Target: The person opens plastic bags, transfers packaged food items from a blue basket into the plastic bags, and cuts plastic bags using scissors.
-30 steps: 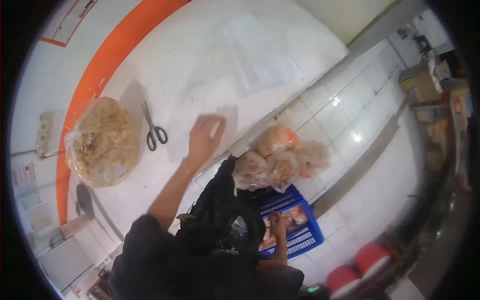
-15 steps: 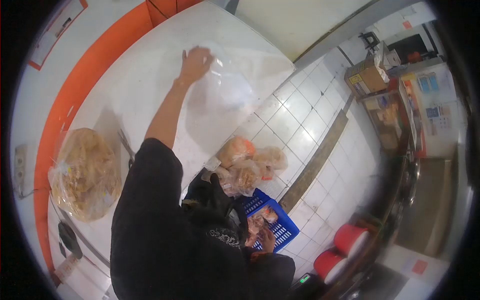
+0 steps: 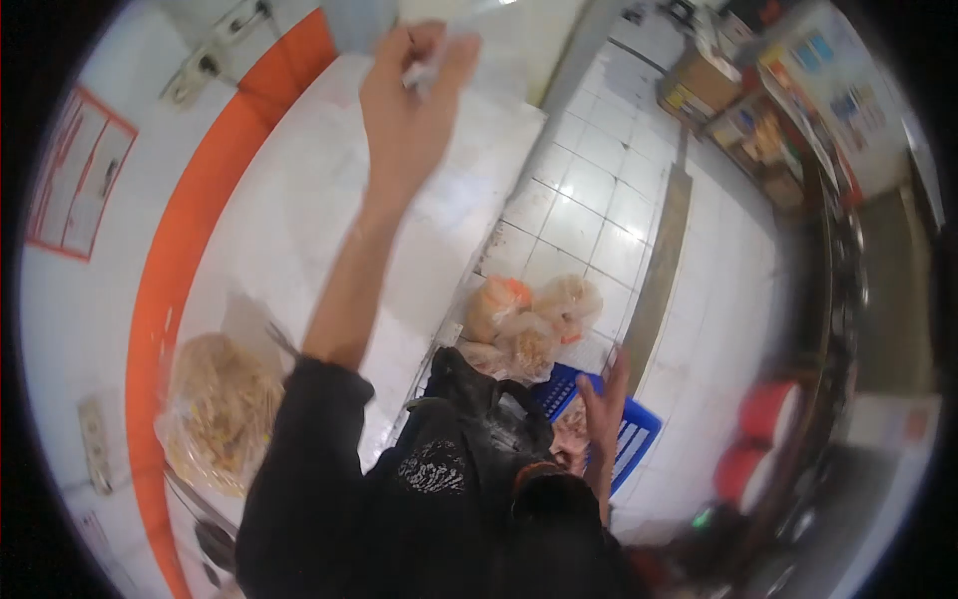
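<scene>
"Where's the left hand?"

"Upper middle of the frame. The left hand (image 3: 407,125) is raised over the far end of a long, smooth white table (image 3: 269,215), its fingers curled in, pinching some thin, see-through plastic film (image 3: 423,74). The film is hard to trace past the fingertips."

"And the right hand?"

"Right of centre, lower down. The right hand (image 3: 603,404) is spread, thumb apart from the fingers, above a blue slotted plastic basket (image 3: 640,412). I can't tell whether it touches anything there."

"What's in the basket?"

"Pinkish lumps in clear wrapping (image 3: 572,431), just left of that hand, partly hidden by it."

"Anything around them?"

"Clear bags of pale brown food (image 3: 534,341) bunched near the middle, just above the basket; one shows orange. At lower left, a big round clear bag of yellowish-brown pieces (image 3: 220,411) sits on the table, close to the black sleeve (image 3: 304,464)."
</scene>
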The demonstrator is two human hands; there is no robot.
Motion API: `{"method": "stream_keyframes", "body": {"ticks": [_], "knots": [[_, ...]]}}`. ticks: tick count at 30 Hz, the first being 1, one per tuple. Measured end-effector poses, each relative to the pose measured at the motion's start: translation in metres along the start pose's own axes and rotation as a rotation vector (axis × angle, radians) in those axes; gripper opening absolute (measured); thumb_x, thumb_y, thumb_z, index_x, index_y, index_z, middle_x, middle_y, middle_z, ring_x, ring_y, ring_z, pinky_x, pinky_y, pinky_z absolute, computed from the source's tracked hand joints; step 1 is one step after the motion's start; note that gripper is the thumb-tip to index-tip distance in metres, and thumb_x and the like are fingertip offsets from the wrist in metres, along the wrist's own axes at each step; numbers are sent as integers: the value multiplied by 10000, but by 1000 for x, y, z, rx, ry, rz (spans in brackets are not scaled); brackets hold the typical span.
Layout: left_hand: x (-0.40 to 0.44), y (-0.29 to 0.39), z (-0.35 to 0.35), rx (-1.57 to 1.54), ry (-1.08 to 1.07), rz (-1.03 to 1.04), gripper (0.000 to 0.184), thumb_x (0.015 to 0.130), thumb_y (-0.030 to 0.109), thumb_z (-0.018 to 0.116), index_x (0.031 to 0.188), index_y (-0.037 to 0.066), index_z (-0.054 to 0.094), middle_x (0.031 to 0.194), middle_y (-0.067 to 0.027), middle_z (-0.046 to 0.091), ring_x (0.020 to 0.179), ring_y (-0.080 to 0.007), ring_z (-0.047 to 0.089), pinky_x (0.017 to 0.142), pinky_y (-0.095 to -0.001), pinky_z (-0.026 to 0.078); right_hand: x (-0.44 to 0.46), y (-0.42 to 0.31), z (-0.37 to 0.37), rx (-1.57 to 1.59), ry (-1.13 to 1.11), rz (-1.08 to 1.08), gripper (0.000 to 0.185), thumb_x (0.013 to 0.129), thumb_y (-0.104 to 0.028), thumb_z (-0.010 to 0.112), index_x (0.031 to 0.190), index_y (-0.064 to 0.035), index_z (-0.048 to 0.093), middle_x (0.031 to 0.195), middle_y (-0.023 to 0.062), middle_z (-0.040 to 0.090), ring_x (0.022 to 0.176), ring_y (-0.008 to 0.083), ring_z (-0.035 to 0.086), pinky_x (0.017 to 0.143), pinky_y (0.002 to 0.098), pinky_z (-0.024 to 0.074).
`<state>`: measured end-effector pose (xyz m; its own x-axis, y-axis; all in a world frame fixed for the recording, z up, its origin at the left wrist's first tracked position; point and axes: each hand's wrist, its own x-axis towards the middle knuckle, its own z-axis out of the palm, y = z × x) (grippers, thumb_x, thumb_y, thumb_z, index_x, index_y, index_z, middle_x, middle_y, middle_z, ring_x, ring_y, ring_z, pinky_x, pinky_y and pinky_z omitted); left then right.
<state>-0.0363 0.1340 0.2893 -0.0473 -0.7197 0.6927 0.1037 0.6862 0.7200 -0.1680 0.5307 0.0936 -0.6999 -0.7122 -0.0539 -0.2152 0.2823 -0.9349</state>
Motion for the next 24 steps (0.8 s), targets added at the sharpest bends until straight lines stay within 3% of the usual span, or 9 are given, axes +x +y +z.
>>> {"method": "stream_keyframes", "body": {"ticks": [2, 4, 7, 10, 11, 14, 17, 21, 24], "knots": [[-50, 48, 34, -246, -94, -141, 193, 880, 126, 730, 947, 15, 588, 1016, -72, 622, 955, -157, 610, 764, -261, 495, 35, -77, 12, -15, 85, -207, 1117, 684, -116, 795, 1557, -61, 101, 1599, 150, 159, 1480, 322, 174, 1207, 427, 142], [-97, 85, 57, -397, -253, -283, 170, 895, 99, 706, 973, 21, 577, 1167, -104, 576, 1046, -163, 584, 799, -281, 515, 63, -121, 11, -139, 239, -471, 1081, 682, -67, 794, 1544, -58, 143, 1576, 152, 205, 1443, 292, 255, 1181, 426, 227], [-144, 116, 73, -646, -490, -354, 210, 962, 209, 625, 1019, 12, 582, 1281, -128, 520, 1135, -182, 542, 838, -328, 537, 78, -156, -14, 20, 298, -444, 767, 774, -99, 771, 1435, -16, 393, 1417, 144, 463, 1258, 252, 484, 1062, 391, 388], [-157, 97, 80, -695, -384, -581, 243, 1022, 228, 479, 1062, 13, 587, 1293, -124, 505, 1165, -156, 518, 973, -334, 470, 58, -146, -72, 236, 130, -207, 406, 844, -71, 723, 1222, -1, 594, 1125, 73, 645, 1010, 158, 591, 882, 339, 487], [-160, 86, 88, -657, -373, -697, 424, 1043, 404, 383, 1183, 50, 569, 1327, -124, 503, 1204, -200, 521, 956, -374, 502, 43, -151, -90, 212, 91, -225, 242, 881, -125, 711, 1083, 0, 667, 956, 34, 681, 892, 115, 610, 780, 289, 503], [-219, 62, 116, -864, -747, -1178, 544, 1018, 505, 409, 1295, 50, 520, 1323, -124, 525, 1140, -225, 574, 946, -400, 510, 18, -167, -137, 169, -294, -144, 273, 905, -199, 698, 1093, -5, 663, 978, 42, 676, 887, 110, 610, 771, 274, 500], [-292, 33, 118, -1551, -1105, -1181, 631, 966, 543, 512, 1349, 43, 487, 1270, -102, 575, 1082, -235, 604, 941, -404, 506, 7, -188, -168, 54, -212, -31, 378, 913, -313, 692, 1116, 3, 650, 975, 47, 667, 880, 112, 594, 766, 286, 497], [-294, 73, 119, -834, -1506, -984, 672, 914, 550, 598, 1360, 61, 481, 1209, -104, 601, 1111, -255, 593, 953, -419, 497, -17, -181, -206, -520, 207, -46, 376, 902, -306, 711, 1103, 7, 660, 944, 51, 662, 858, 107, 576, 756, 290, 479], [-268, 72, 131, -1135, -1088, -1286, 617, 930, 511, 592, 1346, 72, 471, 1191, -104, 597, 1136, -262, 569, 992, -447, 466, -53, -160, -240, -349, 266, -37, 362, 909, -283, 705, 1123, 5, 657, 932, 56, 662, 827, 108, 571, 737, 289, 467]]}}
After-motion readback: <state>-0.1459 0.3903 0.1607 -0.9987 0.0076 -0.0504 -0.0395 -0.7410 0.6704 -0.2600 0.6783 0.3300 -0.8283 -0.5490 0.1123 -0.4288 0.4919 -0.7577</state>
